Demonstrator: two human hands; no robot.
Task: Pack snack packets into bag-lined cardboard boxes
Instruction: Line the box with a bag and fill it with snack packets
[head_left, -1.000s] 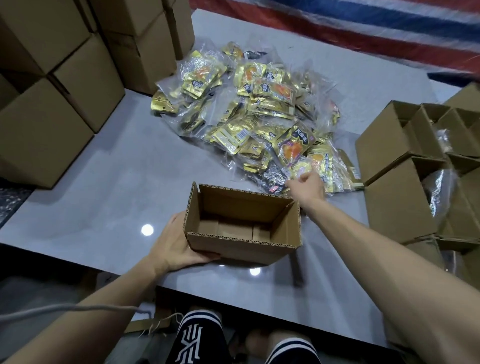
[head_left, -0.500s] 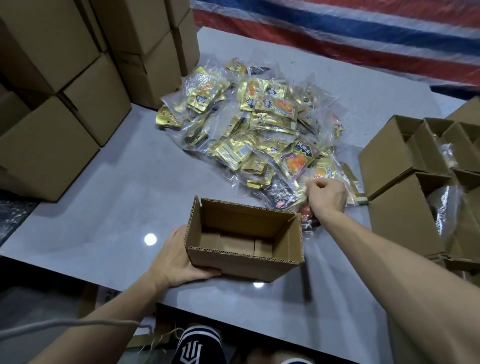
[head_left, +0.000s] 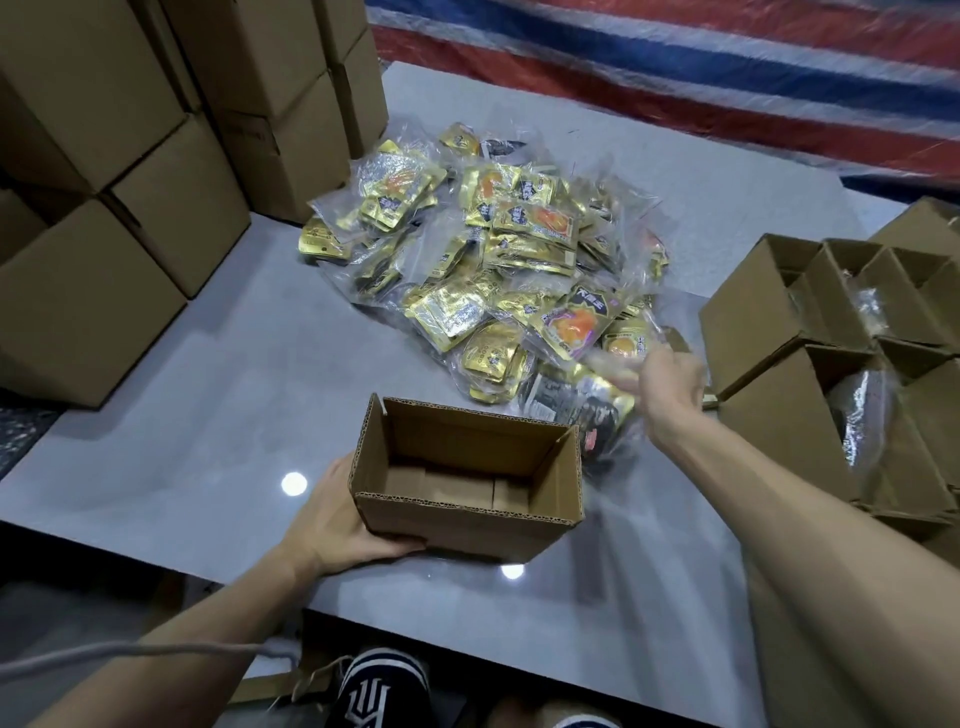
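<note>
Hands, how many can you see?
2. The left hand holds the small open brown cardboard box at its left end; the right hand is blurred over the pile of gold foil snack packets.

We count one open cardboard box (head_left: 467, 519) and two bare hands, the left hand (head_left: 332, 514) and the right hand (head_left: 670, 384), at one grey table (head_left: 208, 389). There is a single heap of gold snack packets (head_left: 519, 234), bundled in clear plastic bags and too many and too overlapped for us to number. We make out at least six closed cartons (head_left: 78, 312) stacked on the left, at least four open-topped boxes (head_left: 769, 431) on the right, and two light spots (head_left: 293, 484) on the tabletop.
</note>
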